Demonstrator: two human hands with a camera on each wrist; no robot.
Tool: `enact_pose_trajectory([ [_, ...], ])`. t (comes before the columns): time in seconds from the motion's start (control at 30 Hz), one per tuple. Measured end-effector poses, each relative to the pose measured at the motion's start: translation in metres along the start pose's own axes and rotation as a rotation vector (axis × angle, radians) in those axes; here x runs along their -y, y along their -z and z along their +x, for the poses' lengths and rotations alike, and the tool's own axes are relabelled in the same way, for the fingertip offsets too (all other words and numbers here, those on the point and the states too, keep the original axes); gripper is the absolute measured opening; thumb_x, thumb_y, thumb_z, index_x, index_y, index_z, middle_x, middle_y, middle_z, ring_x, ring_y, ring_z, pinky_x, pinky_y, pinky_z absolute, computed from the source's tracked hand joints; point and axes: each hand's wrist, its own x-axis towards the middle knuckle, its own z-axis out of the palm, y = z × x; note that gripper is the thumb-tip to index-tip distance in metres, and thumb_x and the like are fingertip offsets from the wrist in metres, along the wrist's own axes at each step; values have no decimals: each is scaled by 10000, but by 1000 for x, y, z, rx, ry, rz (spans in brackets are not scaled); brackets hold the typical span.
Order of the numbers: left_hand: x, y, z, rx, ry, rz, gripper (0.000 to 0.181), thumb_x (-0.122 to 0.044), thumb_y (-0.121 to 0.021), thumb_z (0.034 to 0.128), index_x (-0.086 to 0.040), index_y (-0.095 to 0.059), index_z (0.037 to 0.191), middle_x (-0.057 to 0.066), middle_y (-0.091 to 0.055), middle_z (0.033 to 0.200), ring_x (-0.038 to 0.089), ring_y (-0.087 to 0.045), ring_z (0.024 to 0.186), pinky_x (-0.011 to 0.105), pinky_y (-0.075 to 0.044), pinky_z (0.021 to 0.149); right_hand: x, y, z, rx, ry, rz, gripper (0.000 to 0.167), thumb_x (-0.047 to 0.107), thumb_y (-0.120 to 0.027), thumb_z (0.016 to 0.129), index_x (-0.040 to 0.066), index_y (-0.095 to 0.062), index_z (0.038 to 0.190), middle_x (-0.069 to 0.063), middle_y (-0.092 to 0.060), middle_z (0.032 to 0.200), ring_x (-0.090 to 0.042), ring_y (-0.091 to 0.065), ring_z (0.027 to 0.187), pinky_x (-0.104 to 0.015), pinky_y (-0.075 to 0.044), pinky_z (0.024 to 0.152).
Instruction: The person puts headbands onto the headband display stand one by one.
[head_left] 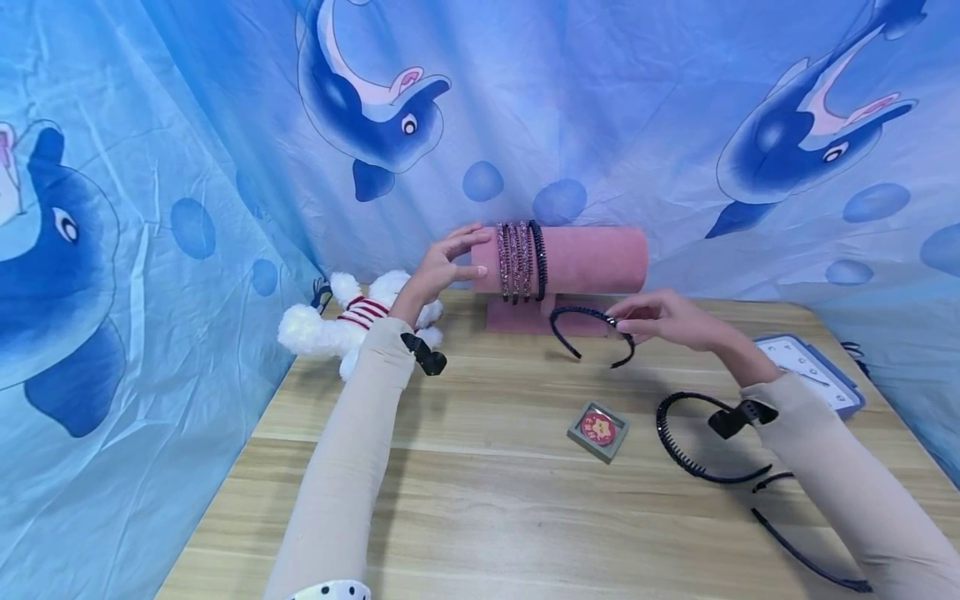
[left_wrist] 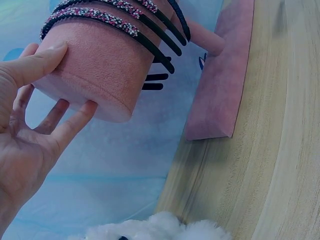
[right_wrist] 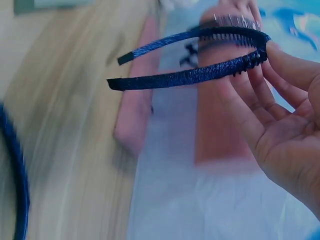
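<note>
My left hand (head_left: 442, 262) grips the left end of a pink padded roll on a headband stand (head_left: 592, 258), thumb and fingers spread around that end. Several headbands sit around the roll near this hand: glittery pink-and-black ones (left_wrist: 115, 19) and, to their right, a dark one (head_left: 539, 260). In front of the stand's right part, my right hand (head_left: 671, 318) pinches a dark blue headband (right_wrist: 180, 78) at its curved top. Its two ends hang down, apart from the roll.
More dark headbands (head_left: 678, 454) lie at the table's right, partly under the right forearm. A small framed red badge (head_left: 597, 429) lies mid-table. A white plush toy (head_left: 322, 329) is left of the stand, and a blue-edged board (head_left: 806, 367) lies at the right.
</note>
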Motion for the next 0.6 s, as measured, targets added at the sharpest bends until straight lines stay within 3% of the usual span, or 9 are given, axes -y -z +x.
enact_pose_trajectory([
  [0.1, 1, -1, 1, 6, -1, -7, 604, 26, -767, 850, -104, -595, 1415, -45, -387, 1633, 305, -400, 1484, 486, -381, 1221, -6, 19, -15, -12, -67, 13, 383, 149, -608, 1027, -71, -592, 1341, -3, -738, 1028, -149, -720, 964, -341, -644, 839],
  [0.37, -5, -2, -2, 18, 17, -11, 608, 36, -756, 859, -95, -582, 1427, -30, -364, 1647, 312, -381, 1496, 467, -424, 1193, -14, 62, -53, -57, -211, -43, 420, 148, -572, 1047, -107, -531, 1378, 0, -738, 975, -122, -722, 920, -326, -648, 795],
  [0.6, -11, -1, -5, 33, 12, -17, 605, 39, -745, 869, -53, -557, 1437, 29, -337, 1664, 339, -362, 1503, 483, -430, 1185, -14, 85, -71, -131, -284, -125, 461, 199, -581, 1047, -102, -517, 1391, 76, -701, 1008, -139, -722, 871, -307, -639, 774],
])
